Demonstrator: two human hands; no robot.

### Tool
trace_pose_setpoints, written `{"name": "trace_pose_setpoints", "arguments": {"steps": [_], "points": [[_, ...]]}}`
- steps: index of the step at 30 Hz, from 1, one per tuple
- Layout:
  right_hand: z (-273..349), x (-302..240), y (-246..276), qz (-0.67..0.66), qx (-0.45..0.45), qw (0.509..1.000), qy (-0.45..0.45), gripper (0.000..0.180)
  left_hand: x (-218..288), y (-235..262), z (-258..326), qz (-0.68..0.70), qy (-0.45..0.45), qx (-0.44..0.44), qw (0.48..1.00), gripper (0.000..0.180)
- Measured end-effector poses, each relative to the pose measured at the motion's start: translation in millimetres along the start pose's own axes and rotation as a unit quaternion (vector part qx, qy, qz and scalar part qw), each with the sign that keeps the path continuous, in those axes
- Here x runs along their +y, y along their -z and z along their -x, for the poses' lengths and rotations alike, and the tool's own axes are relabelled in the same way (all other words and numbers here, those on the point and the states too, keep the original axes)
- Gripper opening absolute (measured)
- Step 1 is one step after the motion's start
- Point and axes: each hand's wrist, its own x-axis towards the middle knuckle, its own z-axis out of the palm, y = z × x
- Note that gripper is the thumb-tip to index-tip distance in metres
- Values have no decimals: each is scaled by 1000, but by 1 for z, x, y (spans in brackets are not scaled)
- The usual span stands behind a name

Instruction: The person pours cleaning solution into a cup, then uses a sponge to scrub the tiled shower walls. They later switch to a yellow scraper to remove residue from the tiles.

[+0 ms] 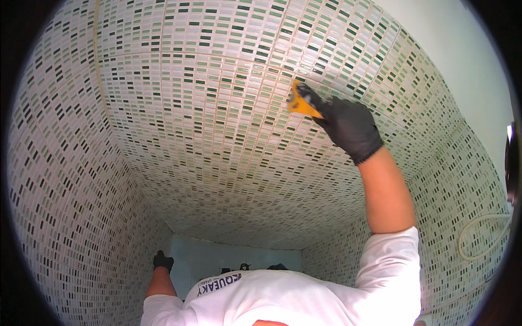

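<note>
My right hand [350, 125], in a black glove, is raised in front of the tiled wall [217, 108]. Its fingers are closed around a yellow hand tool [303, 102] with a flared, wedge-shaped end that is close to the tiles. Motion blurs the tool, so I cannot tell whether it is a brush or a scraper. Whitish foam or residue shows on the glove by the thumb. Far lower, at my left side, hangs my left hand [163, 262], also in a black glove. It looks curled closed, and whatever it may hold is hidden.
Tiled side walls [65, 179] rise close on my left and right. A pale hose [467, 236] loops against the right wall. Some dark objects [244, 267] lie low on the bluish floor [206, 252], partly behind my white shirt. Plain pale wall [446, 38] shows at upper right.
</note>
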Motion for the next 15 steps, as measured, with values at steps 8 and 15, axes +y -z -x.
{"name": "trace_pose_setpoints", "arguments": {"steps": [8, 15], "points": [[-4, -9, 12, 15, 1, 1000, -23, 53, 13, 33, 11, 77, -46, 6, 996, 71], [-46, -45, 9, -10, 7, 1000, -21, 56, 22, 50, -24, 52, -131, -18, 990, 73]]}}
